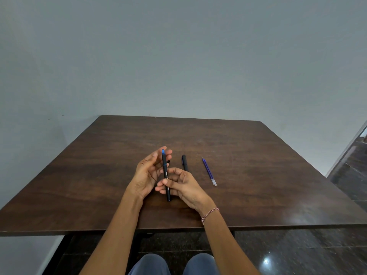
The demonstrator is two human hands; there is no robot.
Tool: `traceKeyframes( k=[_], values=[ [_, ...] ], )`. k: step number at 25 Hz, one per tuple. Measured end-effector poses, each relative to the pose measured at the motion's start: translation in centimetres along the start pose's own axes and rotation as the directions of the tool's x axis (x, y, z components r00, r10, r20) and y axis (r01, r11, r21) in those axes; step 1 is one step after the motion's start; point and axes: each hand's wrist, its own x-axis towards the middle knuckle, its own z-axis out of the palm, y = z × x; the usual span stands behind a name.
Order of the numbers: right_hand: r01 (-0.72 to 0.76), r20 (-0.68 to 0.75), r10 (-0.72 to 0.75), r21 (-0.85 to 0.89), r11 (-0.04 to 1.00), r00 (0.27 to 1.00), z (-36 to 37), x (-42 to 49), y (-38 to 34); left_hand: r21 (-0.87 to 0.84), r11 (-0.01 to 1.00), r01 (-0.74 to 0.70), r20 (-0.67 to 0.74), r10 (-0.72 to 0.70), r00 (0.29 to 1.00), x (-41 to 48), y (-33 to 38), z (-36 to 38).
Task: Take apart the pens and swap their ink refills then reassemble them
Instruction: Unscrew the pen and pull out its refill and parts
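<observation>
A dark pen [166, 175] is pinched mid-barrel by the right hand [181, 185] above the desk [258, 175], the left hand [148, 173] spread beside it; the loose refill [209, 171] could be rolled off if knocked.

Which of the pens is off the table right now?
The blue-tipped pen, held by the right hand. The black pen lies on the table beside it.

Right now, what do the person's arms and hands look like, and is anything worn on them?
Both forearms are bare, with no sleeves in view. The right hand has a thin red-and-white twisted thread band tied at the wrist. The left hand wears nothing visible.
</observation>
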Motion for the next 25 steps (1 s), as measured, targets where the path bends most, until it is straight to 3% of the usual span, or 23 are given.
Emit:
traceKeyframes(
  k=[13, 17, 25],
  values=[
    [-0.031, 0.023, 0.031, 0.011, 0.999, 0.999, 0.01, 0.10, -0.10, 0.129, 0.991, 0.022, -0.100, -0.009, 0.995, 0.01, -0.17, 0.21],
    [-0.015, 0.000, 0.015, 0.044, 0.999, 1.000, -0.17, 0.14, -0.13, 0.032, 0.999, 0.015, -0.048, -0.013, 0.999, 0.14, -0.19, 0.07],
    [-0.032, 0.026, 0.031, 0.037, 0.999, 0.999, -0.22, 0.23, 0.02, 0.129, 0.992, 0.014, -0.028, -0.011, 1.000, 0.07, -0.02, 0.21]
  ],
)
